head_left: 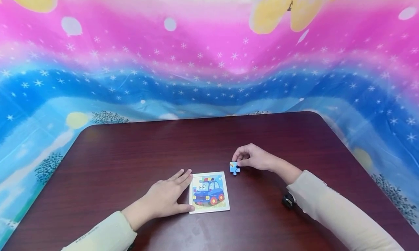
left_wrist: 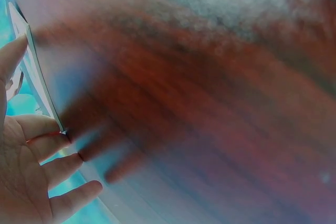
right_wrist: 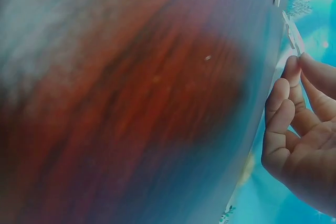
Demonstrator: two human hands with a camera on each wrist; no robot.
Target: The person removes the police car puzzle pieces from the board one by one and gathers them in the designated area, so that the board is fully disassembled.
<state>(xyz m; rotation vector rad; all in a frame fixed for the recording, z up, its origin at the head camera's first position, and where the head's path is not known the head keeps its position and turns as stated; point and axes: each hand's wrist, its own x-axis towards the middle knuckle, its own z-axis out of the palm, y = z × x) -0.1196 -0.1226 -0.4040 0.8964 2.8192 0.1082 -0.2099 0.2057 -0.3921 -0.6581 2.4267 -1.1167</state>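
Fingers and thumb of the right hand (head_left: 256, 158) pinch a jigsaw piece (head_left: 234, 168), which is between one and two o'clock from a square puzzle (head_left: 209, 192) picturing a blue car, near but not touching it. At the puzzle's nine o'clock, the left hand (head_left: 165, 197), its thumb spread from straight fingers, touches the edge. Around these stretches a dark brown table (head_left: 140, 152); patterned cloth (head_left: 203, 43) hangs at twelve.

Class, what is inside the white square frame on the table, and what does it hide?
Inside the white frame is a picture of a blue car with red wheels. The tabletop directly under it is covered, so whatever lies there cannot be seen.
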